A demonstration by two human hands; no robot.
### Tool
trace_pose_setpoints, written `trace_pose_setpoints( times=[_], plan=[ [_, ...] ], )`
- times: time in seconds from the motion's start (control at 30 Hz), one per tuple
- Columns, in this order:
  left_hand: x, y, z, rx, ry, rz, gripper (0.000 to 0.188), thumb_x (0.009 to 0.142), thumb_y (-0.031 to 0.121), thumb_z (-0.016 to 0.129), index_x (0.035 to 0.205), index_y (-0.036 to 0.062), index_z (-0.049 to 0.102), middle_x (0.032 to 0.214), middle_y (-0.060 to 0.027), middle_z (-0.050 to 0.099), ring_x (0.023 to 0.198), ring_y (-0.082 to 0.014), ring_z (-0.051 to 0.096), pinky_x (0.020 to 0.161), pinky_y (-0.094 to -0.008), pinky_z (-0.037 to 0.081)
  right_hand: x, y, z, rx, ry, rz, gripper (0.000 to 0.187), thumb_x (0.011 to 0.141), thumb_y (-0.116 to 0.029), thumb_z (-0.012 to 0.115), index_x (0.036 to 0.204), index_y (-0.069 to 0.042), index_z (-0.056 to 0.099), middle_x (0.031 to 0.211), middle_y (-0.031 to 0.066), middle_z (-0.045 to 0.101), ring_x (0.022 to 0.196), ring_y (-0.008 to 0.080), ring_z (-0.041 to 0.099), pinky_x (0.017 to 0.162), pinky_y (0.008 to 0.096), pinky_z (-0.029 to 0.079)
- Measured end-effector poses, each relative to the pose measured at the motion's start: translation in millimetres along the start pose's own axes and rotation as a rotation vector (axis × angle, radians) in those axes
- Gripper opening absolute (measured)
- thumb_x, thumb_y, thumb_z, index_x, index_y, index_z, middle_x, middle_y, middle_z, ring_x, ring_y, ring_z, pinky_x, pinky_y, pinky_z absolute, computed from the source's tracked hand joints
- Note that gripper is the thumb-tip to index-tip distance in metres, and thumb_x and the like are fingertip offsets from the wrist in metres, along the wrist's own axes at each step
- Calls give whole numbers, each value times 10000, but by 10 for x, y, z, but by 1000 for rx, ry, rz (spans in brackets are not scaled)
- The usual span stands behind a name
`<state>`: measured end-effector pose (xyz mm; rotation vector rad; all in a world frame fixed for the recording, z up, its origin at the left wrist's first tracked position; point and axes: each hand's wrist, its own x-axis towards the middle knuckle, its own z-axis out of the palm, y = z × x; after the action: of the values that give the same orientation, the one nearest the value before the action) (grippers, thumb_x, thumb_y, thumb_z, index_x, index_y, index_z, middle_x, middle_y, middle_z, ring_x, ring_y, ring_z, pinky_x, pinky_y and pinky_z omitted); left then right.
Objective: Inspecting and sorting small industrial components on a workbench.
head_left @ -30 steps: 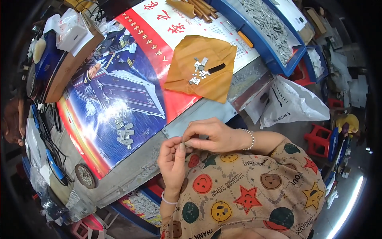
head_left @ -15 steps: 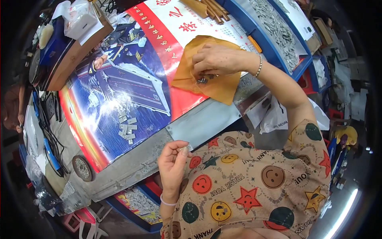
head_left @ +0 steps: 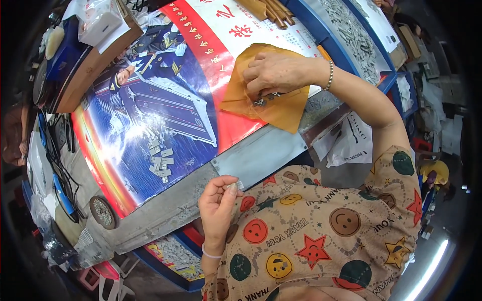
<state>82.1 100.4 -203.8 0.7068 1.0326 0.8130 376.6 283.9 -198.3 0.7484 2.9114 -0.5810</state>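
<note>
My left hand (head_left: 217, 205) is at the table's near edge, thumb and fingertips pinching a small pale, flat piece (head_left: 238, 185). My right hand (head_left: 273, 74) reaches over a sheet of orange-brown paper (head_left: 293, 108). Its fingers are bent together, with the tips down among small dark metal parts (head_left: 261, 102) lying on the paper. Whether a part is between those fingertips is hidden. Several small silver flat pieces (head_left: 160, 163) lie in a loose cluster on the glossy poster (head_left: 181, 115) to the left of the paper.
Blue trays hold many small grey parts, one tray (head_left: 354, 37) at far right and another (head_left: 173, 258) below the table edge. A round dish (head_left: 103, 211) of tiny bits sits at left near a blue-handled tool (head_left: 64, 195). Brown paper rolls (head_left: 273, 17) lie at the back.
My right hand has shifted slightly right and down over the paper, its fingers still bent among the metal parts. My left hand keeps its pinch in nearly the same place.
</note>
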Motion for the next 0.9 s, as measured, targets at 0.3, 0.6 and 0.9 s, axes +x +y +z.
trace_pose_setpoints(
  times=[0.3, 0.6, 0.9],
  plan=[
    [-53, -21, 28, -8, 54, -14, 128, 918, 23, 539, 1029, -30, 575, 853, -38, 607, 758, -86, 586, 724, -221, 485, -25, -59, 56, 19, -5, 13, 110, 819, -182, 575, 918, -141, 602, 957, 24, 569, 987, 199, 546, 802, 382, 366],
    [-93, 47, 69, 76, 63, 50, 108, 913, 11, 549, 1005, -29, 588, 840, -32, 608, 740, -77, 587, 685, -210, 493, 35, -823, 127, 239, 509, 156, 82, 823, -101, 621, 871, -64, 566, 826, 73, 575, 835, 243, 564, 800, 368, 391],
    [76, 89, 217, 115, 71, 151, 150, 926, 52, 553, 1049, -22, 593, 814, -2, 597, 700, -56, 574, 639, -182, 456, 218, -1614, 439, 1150, 799, 434, 129, 816, 1, 642, 937, 9, 597, 903, 54, 619, 868, 120, 577, 789, 255, 458]
  ],
)
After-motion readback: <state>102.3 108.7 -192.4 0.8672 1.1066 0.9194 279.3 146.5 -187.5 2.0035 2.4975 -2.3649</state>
